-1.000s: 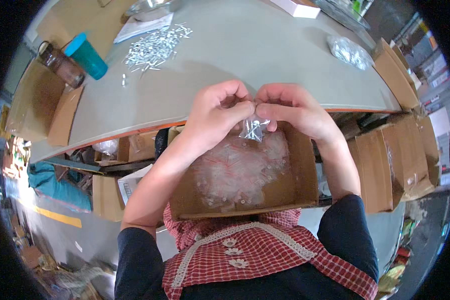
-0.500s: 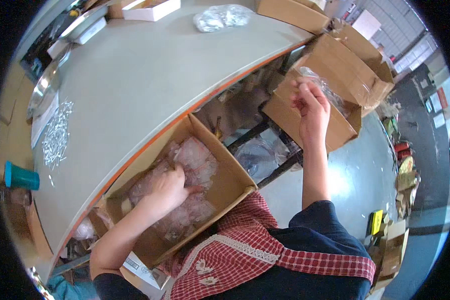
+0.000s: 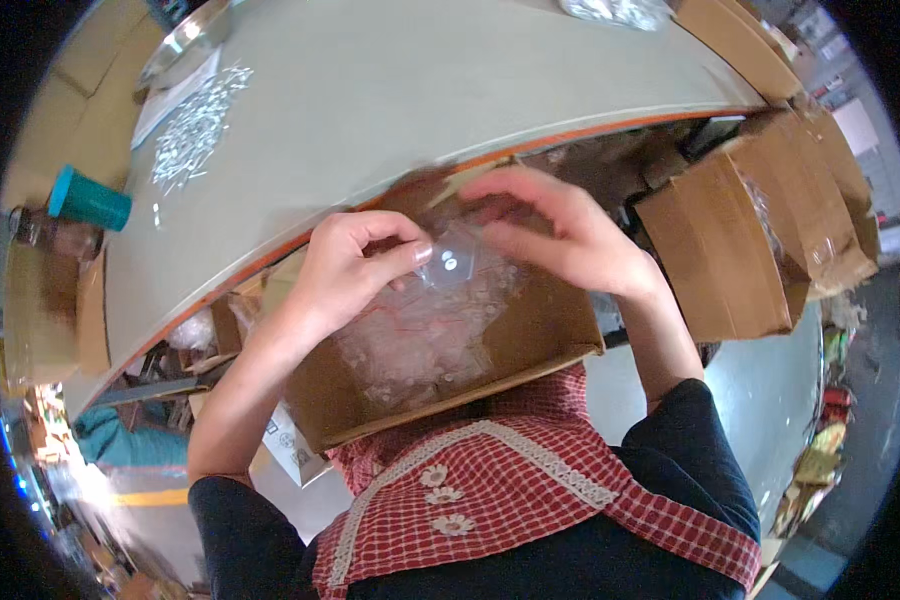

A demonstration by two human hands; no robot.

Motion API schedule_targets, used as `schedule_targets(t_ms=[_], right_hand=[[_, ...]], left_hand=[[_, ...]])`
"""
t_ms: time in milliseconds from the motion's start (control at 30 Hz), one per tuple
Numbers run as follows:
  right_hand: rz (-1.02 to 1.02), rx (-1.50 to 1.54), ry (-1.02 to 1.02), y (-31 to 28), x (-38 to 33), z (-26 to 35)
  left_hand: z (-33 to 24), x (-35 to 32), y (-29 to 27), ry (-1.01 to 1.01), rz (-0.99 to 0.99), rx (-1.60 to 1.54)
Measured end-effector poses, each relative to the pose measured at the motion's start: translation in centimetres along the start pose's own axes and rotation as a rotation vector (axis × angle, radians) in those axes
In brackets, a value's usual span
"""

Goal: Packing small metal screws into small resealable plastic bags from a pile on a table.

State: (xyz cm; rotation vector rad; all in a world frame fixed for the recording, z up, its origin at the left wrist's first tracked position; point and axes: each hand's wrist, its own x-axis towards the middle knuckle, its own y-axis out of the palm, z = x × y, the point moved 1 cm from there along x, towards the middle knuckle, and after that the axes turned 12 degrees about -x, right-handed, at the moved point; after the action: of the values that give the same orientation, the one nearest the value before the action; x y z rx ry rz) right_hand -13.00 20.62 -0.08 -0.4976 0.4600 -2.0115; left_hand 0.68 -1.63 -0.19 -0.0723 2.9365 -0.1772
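Observation:
A small clear plastic bag with a round white spot on it is pinched between the thumb and fingers of my left hand. On the other side of it, my right hand hovers with thumb and fingers apart; its fingertips are blurred, and no object shows between them. Both hands are above an open cardboard box at my lap. Inside the box lies a heap of clear bags with reddish marks and small pale bits.
A grey table with an orange edge curves beyond the box. On it lie a pile of small metal pieces, a metal bowl and a silvery plastic bundle. A teal cup is at left; another open carton stands at right.
My left hand has come up out of the heap and now pinches a clear bag. My right hand has moved from the right-hand carton to beside that bag. The view has shifted.

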Motion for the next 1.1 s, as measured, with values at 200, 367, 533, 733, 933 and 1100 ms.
schedule_targets(t_ms=[200, 367, 533, 733, 933, 1100], right_hand=[[0.211, -0.073, 0.008, 2.4, 3.2, 2.2], [0.186, 0.17, 0.122, 3.0, 3.3, 1.6], [0.041, -0.104, 0.134, 3.2, 3.4, 1.8], [0.055, -0.097, 0.015, 4.5, 3.2, 2.8], [0.206, 0.159, 0.21, 3.3, 3.1, 2.8], [0.286, 0.236, 0.261, 3.2, 2.9, 3.0]], left_hand=[[0.0, -2.6, -0.8, 0.132, -0.111, -0.301], [0.9, -3.7, -2.1, 0.039, -0.156, -0.339], [0.7, -4.1, -1.6, 0.167, -0.347, 0.303], [0.5, -3.3, -0.2, 0.369, -0.314, 0.33], [0.3, -3.2, -0.2, 0.198, -0.241, 0.133], [1.4, -3.2, -0.3, 0.157, -0.232, 0.02]])
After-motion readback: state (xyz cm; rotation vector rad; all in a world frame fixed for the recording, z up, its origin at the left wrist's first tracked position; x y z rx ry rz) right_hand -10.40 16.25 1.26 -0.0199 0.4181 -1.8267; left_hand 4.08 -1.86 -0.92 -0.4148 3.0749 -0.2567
